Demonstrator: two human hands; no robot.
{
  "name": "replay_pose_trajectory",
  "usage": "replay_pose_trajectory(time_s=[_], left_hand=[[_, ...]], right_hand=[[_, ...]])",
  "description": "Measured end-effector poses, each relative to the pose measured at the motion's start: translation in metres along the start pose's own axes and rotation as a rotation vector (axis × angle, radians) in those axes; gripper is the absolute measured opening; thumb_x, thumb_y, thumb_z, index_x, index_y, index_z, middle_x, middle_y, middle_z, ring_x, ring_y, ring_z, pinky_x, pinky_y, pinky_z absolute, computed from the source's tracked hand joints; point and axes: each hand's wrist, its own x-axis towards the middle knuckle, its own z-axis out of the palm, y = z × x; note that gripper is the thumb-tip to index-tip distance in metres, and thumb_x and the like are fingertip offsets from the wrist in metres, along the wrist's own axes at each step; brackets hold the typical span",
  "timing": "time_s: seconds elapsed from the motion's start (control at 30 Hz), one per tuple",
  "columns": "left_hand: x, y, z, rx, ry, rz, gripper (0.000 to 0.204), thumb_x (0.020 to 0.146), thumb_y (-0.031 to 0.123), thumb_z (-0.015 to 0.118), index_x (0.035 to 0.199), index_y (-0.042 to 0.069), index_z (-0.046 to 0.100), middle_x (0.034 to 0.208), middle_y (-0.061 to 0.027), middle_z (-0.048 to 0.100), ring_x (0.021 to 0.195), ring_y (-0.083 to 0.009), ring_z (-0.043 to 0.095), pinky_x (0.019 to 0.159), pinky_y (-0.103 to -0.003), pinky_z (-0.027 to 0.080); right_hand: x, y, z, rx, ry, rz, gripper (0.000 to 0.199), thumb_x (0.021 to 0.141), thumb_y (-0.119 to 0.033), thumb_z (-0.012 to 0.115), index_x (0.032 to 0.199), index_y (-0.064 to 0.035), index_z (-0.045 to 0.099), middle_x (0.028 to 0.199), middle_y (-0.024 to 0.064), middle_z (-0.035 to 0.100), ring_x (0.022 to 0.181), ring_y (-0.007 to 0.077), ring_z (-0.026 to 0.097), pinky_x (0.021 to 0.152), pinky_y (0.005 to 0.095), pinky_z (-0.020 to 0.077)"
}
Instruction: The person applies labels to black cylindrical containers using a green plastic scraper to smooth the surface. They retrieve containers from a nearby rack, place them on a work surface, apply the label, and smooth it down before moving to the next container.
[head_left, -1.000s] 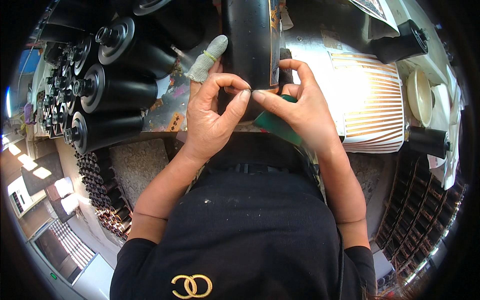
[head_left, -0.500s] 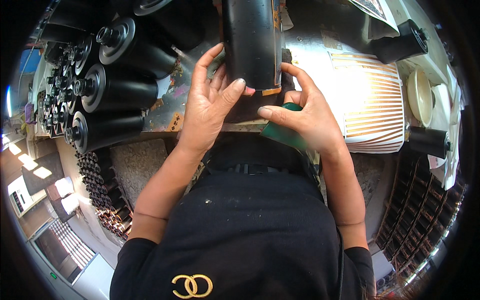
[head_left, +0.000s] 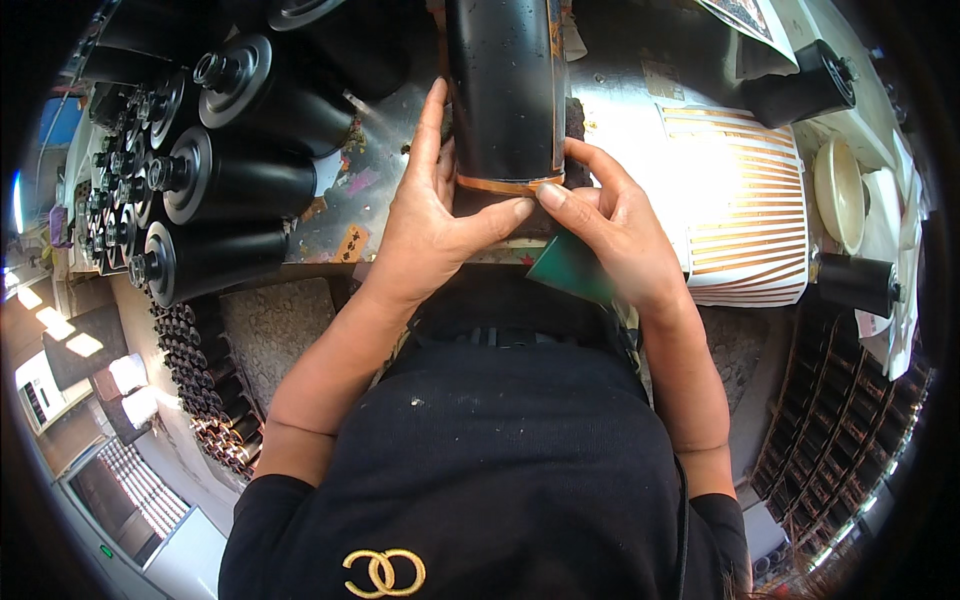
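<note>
A glossy black cylinder lies at the top middle, its near end toward me. Around that near edge runs a narrow gold strip, and another gold line goes up its right side. My left hand rests along the cylinder's left side with its index finger stretched out and its thumb just below the strip. At the right end of the strip, the thumb of my right hand presses by the edge. Tucked in that hand is a flat green scraper; its upper part is hidden by the fingers.
Several black bottle-shaped cylinders lie stacked at the left. On the right are a white sheet of gold strips, a pale bowl and a black cylinder. A small orange card lies near the table's front edge.
The gold strip now runs across the near edge; before, a short piece showed at the right. My right thumb has moved up onto it. My left thumb has moved lower and to the right.
</note>
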Motion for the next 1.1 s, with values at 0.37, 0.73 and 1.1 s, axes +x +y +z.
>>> replay_pose_trajectory(time_s=[0.37, 0.73, 1.1], left_hand=[[0.0, 0.003, -0.003, -0.107, 0.0, -0.03, 0.085, 0.085, 0.005, 0.064, 0.148, -0.001, 0.007, 0.137, -0.0199, 0.04, 0.124, -0.0217, 0.045, 0.103, -0.032, 0.038], [0.0, -0.001, 0.001, -0.036, 0.029, 0.001, 0.087, 0.086, 0.011, 0.068, 0.148, -0.002, 0.009, 0.136, -0.0198, 0.04, 0.125, -0.0221, 0.044, 0.104, -0.032, 0.037], [-0.001, 0.001, 0.0, -0.051, -0.004, 0.027, 0.081, 0.091, 0.015, 0.062, 0.148, -0.003, 0.007, 0.142, -0.0197, 0.035, 0.129, -0.0224, 0.039, 0.107, -0.031, 0.032]], right_hand=[[0.001, 0.004, 0.005, -0.027, 0.074, -0.035, 0.064, 0.084, -0.026, 0.072, 0.128, 0.0118, 0.044, 0.068, 0.001, 0.06, 0.062, 0.0027, 0.053, 0.053, 0.0175, 0.0399], [0.002, 0.011, 0.008, 0.051, 0.078, -0.086, 0.065, 0.087, -0.028, 0.069, 0.129, 0.0137, 0.041, 0.062, -0.0029, 0.054, 0.057, 0.0014, 0.045, 0.05, 0.0183, 0.035], [-0.001, 0.007, 0.012, -0.052, 0.066, -0.087, 0.068, 0.086, -0.027, 0.07, 0.129, 0.0141, 0.038, 0.062, -0.0015, 0.055, 0.056, 0.0021, 0.048, 0.049, 0.0176, 0.0359]])
